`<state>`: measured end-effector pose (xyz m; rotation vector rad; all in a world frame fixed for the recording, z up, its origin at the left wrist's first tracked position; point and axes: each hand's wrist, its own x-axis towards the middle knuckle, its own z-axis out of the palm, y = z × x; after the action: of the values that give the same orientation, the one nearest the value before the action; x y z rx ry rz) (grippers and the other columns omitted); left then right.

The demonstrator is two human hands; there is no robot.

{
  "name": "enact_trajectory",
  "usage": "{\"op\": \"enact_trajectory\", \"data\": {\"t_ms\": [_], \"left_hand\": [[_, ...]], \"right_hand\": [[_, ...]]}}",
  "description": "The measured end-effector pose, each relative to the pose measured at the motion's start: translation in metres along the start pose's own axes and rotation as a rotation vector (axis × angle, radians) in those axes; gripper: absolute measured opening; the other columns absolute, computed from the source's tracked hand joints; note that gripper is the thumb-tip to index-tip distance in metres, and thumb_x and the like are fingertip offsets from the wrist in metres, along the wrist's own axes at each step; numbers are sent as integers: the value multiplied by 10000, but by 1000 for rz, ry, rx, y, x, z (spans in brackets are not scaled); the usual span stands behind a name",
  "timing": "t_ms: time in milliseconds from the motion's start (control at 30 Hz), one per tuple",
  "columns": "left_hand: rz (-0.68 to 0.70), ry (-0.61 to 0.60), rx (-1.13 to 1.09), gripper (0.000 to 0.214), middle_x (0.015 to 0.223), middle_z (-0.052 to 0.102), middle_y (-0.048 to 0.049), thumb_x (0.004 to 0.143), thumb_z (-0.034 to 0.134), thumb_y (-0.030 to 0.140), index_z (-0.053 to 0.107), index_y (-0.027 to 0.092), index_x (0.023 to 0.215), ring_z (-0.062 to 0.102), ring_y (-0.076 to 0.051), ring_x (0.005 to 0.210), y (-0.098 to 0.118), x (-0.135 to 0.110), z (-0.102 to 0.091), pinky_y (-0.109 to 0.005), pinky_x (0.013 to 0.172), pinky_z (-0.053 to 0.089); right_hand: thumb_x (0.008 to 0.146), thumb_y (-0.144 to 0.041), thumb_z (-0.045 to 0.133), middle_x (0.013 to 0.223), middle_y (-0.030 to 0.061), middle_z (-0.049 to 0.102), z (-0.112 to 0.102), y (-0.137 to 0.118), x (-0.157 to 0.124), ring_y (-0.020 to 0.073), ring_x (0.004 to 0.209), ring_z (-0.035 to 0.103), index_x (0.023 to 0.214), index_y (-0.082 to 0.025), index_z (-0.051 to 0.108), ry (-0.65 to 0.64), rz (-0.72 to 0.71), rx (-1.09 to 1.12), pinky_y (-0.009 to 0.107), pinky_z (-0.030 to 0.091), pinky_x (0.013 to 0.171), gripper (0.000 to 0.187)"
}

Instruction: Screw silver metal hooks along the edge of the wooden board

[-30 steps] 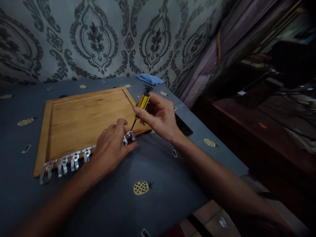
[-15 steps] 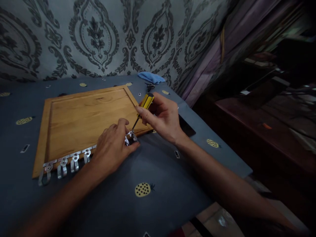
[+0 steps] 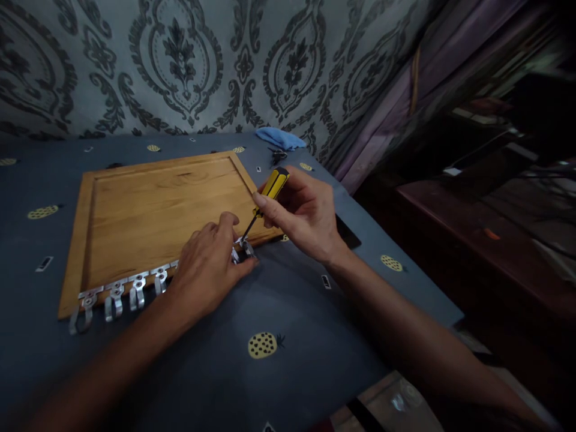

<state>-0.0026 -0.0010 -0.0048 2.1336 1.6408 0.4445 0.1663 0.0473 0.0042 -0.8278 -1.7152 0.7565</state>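
yellow-and-black, the screwdriver (image 3: 274,185) slants, clamped in the right hand (image 3: 308,216), tip at metal hooks (image 3: 139,282) along a wooden board (image 3: 166,213); the left hand (image 3: 207,261) arches over them, thumb extended, its grip unclear.

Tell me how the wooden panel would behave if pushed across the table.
The framed wooden panel looks solid, so it should move stiffly. Lying flat, it seems unlikely to tip. The metal hooks jutting past its near edge might snag.
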Motion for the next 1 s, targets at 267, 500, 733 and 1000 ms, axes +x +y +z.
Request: {"op": "enact_trajectory", "data": {"t_ms": [267,500,733,1000], "left_hand": [[15,25,5,495,1098,702,-76,842,728,322,438,203,1224,646,-318,1028,-2,-1,1,-468,878,499],[27,55,3,490,1089,705,-80,831,723,321,438,212,1214,659,-325,1039,-3,-1,4,-474,888,508],[15,37,-6,489,1098,705,-88,825,725,322,440,209,1206,657,-340,1072,-1,-1,2,-498,912,505],[3,22,-4,504,1120,698,-94,837,726,323,442,187,1231,650,-341,1067,0,-1,2,-503,914,501]], "right_hand": [[799,-567,787,706,-22,536,-2,-5,1,113,581,506,755,-214,576,-43,23,-27,265,444,489,414],[777,-543,815,677,-31,501,-1,-4,2,113,575,463,702,-220,524,-48,-15,-44,274,391,500,440],[776,-505,831,652,-35,448,1,-1,1,123,595,410,674,-226,484,-7,-77,-34,281,336,509,456],[781,-578,797,654,-33,446,3,-1,1,121,583,426,692,-231,489,6,-44,-39,276,358,492,473]]}}
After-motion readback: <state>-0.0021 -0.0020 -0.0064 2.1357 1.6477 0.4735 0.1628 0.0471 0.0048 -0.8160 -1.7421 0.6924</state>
